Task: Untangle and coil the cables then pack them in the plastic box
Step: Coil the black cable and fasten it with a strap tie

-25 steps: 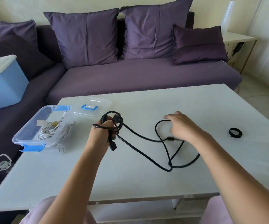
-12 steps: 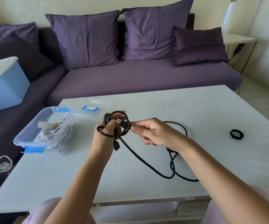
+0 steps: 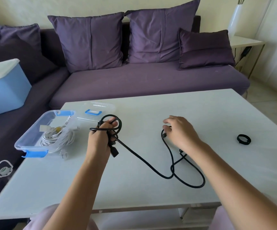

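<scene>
My left hand (image 3: 99,138) grips a few coiled loops of the black cable (image 3: 142,161) above the white table (image 3: 209,112); a plug end hangs below the fist. The cable's loose length trails right across the table in crossed loops. My right hand (image 3: 181,131) hovers over its far bend, fingers loosely spread and touching it, not clearly pinching. The clear plastic box (image 3: 31,128) with blue clips stands at the table's left edge. A coiled white cable (image 3: 58,138) lies in it, with its plug (image 3: 63,156) hanging outside.
The box's clear lid (image 3: 98,108) lies behind the box. A small black band (image 3: 243,139) lies at the right of the table. A purple sofa (image 3: 142,80) runs behind and to the left, with a blue container (image 3: 3,90) on it.
My right hand brought a loop of cable to my left hand, let it go there, then moved back right to the loose cable. The coil in my left hand has gained a loop.
</scene>
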Demonstrator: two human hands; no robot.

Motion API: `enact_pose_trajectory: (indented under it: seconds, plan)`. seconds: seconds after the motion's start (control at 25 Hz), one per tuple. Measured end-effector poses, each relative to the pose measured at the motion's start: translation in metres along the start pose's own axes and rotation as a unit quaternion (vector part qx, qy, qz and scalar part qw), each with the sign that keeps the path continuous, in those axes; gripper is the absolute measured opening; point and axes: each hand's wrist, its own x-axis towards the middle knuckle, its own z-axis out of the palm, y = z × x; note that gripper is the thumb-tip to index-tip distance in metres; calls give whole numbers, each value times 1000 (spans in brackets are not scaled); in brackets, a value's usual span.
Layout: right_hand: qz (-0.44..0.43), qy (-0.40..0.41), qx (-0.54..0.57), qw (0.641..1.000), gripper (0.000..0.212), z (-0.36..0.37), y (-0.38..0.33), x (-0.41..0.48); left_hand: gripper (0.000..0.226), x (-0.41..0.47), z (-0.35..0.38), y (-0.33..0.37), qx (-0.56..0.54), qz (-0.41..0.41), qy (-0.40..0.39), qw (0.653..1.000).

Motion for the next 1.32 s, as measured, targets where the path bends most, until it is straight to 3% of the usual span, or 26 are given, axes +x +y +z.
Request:
enact_pose_trajectory:
  seconds: [0.08, 0.12, 0.2, 0.24, 0.28, 0.4, 0.56, 0.72, 0.8, 0.92, 1.04, 1.16, 1.24, 1.32]
  plan:
    - [-47, -19, 134, 990, 24, 8, -21, -8, 23, -4, 4, -5, 17, 12, 14, 1000]
    - [-46, -97, 270, 957, 26, 7, -33, -14, 21, -6, 6, -7, 37, 17, 27, 999]
    - [-22, -306, 490, 816, 34, 0, -54, -28, 14, -12, 9, -9, 78, 29, 48, 995]
    - [-29, -369, 516, 772, 33, -3, -59, -33, 13, -14, 11, -9, 98, 39, 48, 993]
    - [-47, -389, 505, 769, 30, -6, -61, -36, 16, -14, 11, -9, 121, 55, 38, 990]
    - [-41, -275, 478, 833, 23, -12, -51, -24, 28, -9, 6, -4, 199, 79, -62, 975]
    - [68, -24, 533, 843, 28, -43, -6, 4, 61, 1, -13, 9, 260, 5, -224, 939]
    - [131, 82, 259, 954, 31, -51, 36, 16, 54, 8, -28, 23, 71, -114, -356, 925]
    - [162, 107, 104, 976, 33, -42, 46, 19, 48, 16, -34, 21, -31, -154, -393, 906]
    - [186, 61, -34, 980, 25, -30, 48, 20, 47, 24, -36, 19, -212, -243, -491, 809]
    - [178, 16, -88, 980, 28, -30, 45, 17, 47, 20, -38, 20, -181, -223, -479, 830]
    - [45, -4, 94, 994, 55, -32, 27, 11, 44, 15, -32, 19, -144, -254, -533, 794]
    - [-64, -94, 243, 963, 66, -29, -3, -1, 41, 12, -27, 17, -118, -287, -560, 768]
    - [-145, -198, 290, 925, 68, -18, -30, -16, 39, 9, -22, 13, -96, -309, -589, 741]
